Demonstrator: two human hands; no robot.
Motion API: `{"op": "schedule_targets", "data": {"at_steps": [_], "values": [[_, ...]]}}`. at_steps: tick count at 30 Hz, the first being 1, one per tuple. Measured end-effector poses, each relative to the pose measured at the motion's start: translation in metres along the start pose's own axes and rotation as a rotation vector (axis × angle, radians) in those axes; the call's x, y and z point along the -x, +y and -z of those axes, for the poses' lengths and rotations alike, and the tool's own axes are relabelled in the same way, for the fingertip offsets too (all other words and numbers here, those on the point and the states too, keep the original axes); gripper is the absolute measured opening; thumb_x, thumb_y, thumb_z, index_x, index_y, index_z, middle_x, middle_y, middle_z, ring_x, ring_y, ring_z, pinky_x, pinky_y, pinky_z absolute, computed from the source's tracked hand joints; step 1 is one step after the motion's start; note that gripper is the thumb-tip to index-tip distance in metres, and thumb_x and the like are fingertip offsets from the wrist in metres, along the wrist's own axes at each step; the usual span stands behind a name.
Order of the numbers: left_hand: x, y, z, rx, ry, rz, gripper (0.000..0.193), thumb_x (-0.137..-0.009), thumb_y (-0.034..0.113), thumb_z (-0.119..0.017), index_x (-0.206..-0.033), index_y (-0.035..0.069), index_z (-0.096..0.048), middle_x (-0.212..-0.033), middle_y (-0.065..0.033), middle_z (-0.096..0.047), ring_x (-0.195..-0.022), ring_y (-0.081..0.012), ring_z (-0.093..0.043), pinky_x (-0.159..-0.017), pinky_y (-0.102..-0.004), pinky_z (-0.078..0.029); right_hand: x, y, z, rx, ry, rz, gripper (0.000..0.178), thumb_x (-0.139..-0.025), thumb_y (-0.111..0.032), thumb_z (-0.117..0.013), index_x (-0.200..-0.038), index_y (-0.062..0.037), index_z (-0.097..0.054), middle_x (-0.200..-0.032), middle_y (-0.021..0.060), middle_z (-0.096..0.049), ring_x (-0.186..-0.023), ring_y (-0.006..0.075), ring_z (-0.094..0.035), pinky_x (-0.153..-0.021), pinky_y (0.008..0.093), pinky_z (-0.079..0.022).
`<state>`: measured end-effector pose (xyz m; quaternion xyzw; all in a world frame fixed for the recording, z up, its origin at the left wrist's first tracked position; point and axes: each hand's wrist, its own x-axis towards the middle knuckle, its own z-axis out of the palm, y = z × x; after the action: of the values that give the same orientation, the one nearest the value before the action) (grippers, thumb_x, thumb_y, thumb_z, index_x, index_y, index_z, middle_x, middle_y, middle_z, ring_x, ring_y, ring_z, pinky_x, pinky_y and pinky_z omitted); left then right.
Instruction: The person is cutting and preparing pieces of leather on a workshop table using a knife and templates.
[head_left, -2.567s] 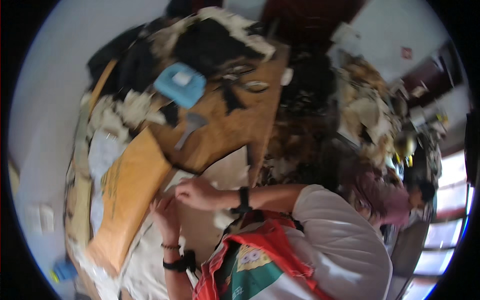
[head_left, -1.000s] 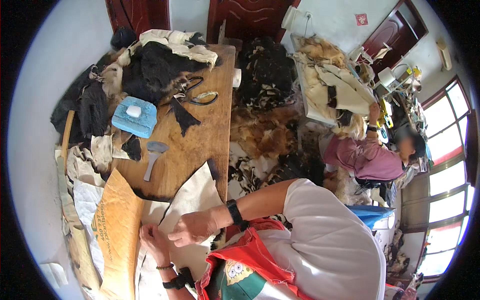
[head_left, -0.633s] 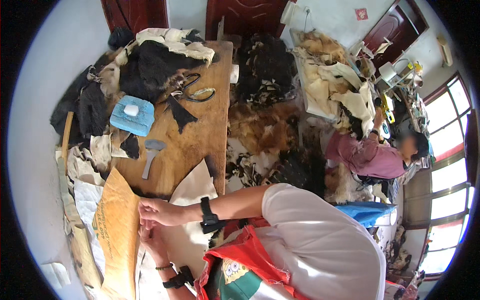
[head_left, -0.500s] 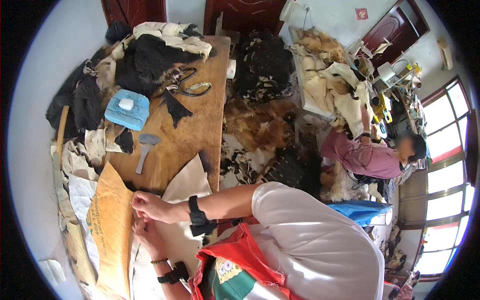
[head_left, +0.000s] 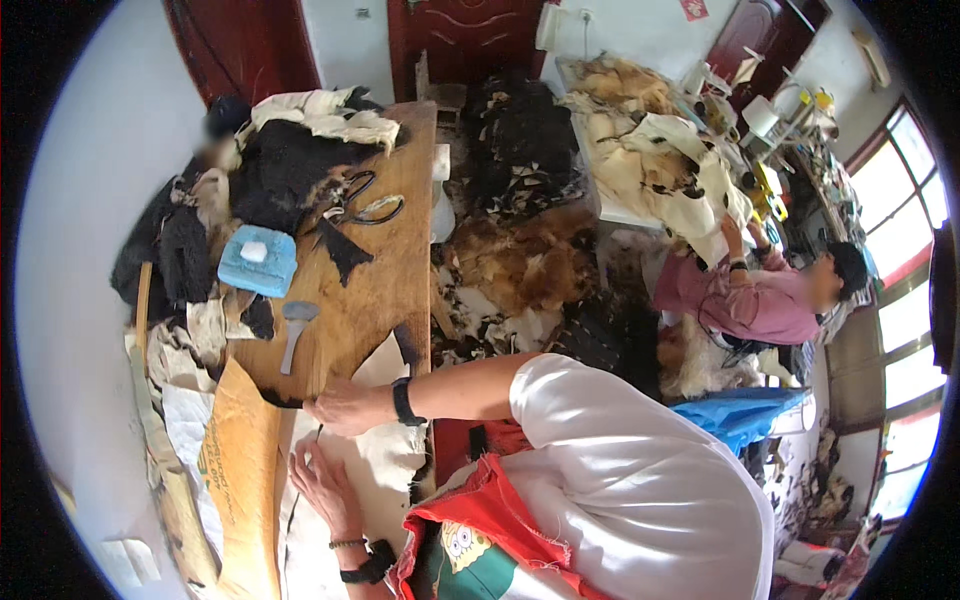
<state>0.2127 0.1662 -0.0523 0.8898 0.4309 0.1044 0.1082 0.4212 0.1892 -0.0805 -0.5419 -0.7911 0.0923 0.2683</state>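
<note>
The left hand (head_left: pixel 326 486) lies with its fingers slightly spread on a cream-coloured, thin hide (head_left: pixel 382 462) at the table's near end; the right hand (head_left: pixel 345 405) has its fingers curled together over the hide's upper part, and what they pinch cannot be told. Just left, an orange-brown paper sheet (head_left: pixel 246 450) bears dark printed lettering. Beyond, a grey fan-bladed scraper (head_left: pixel 296 325), a blue rectangular block (head_left: pixel 257 275) and black-handled scissors (head_left: pixel 381 210) rest on the brown wooden table (head_left: pixel 390 280). Rightward, tan and black furs (head_left: pixel 535 255) cover the floor; a person in pink (head_left: pixel 735 300) works there.
</note>
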Motion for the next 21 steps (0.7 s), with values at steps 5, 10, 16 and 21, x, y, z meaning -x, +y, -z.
{"op": "schedule_targets", "data": {"at_steps": [5, 10, 16, 21], "values": [[-0.005, 0.0, 0.002, -0.079, -0.12, -0.01, 0.054, -0.098, 0.024, -0.046, -0.148, 0.008, -0.034, -0.158, -0.0137, -0.02, -0.147, -0.0364, -0.011, -0.117, -0.0498, -0.014, -0.007, -0.001, 0.006, -0.13, 0.033, -0.061, 0.014, -0.084, -0.011, -0.051, -0.084, 0.0036, -0.051, -0.061, 0.0203, -0.058, -0.059, 0.0384, -0.061, -0.054, 0.0487, -0.045], [-0.017, 0.019, 0.017, -0.064, -0.094, -0.015, 0.049, -0.095, 0.021, -0.052, -0.141, 0.007, -0.045, -0.149, -0.018, -0.037, -0.141, -0.0395, -0.026, -0.114, -0.0505, -0.022, -0.005, 0.01, 0.007, -0.348, 0.151, -0.359, 0.02, -0.094, -0.019, -0.044, -0.089, -0.0008, -0.049, -0.061, 0.0194, -0.056, -0.056, 0.0397, -0.058, -0.052, 0.0503, -0.042], [-0.004, 0.097, 0.034, 0.677, 0.295, 0.223, 0.011, -0.083, 0.001, -0.066, -0.077, -0.004, -0.058, -0.072, -0.0072, -0.054, -0.072, -0.02, -0.052, -0.07, -0.035, -0.043, 0.043, -0.066, 0.087, -1.432, -0.046, -0.464, 0.015, -0.084, -0.022, -0.066, -0.088, -0.0086, -0.06, -0.078, -0.002, -0.058, -0.073, 0.009, -0.048, -0.064, 0.0267, -0.037], [0.0, 0.147, 0.022, 0.684, 0.332, 0.144, 0.008, -0.086, 0.001, -0.065, -0.081, -0.004, -0.062, -0.078, -0.006, -0.059, -0.074, -0.0158, -0.053, -0.071, -0.0327, -0.043, 0.082, -0.045, 0.112, -1.434, 0.027, -0.407, 0.018, -0.086, -0.025, -0.068, -0.085, -0.0071, -0.064, -0.078, -0.0018, -0.06, -0.075, 0.009, -0.052, -0.068, 0.0267, -0.04]]}}
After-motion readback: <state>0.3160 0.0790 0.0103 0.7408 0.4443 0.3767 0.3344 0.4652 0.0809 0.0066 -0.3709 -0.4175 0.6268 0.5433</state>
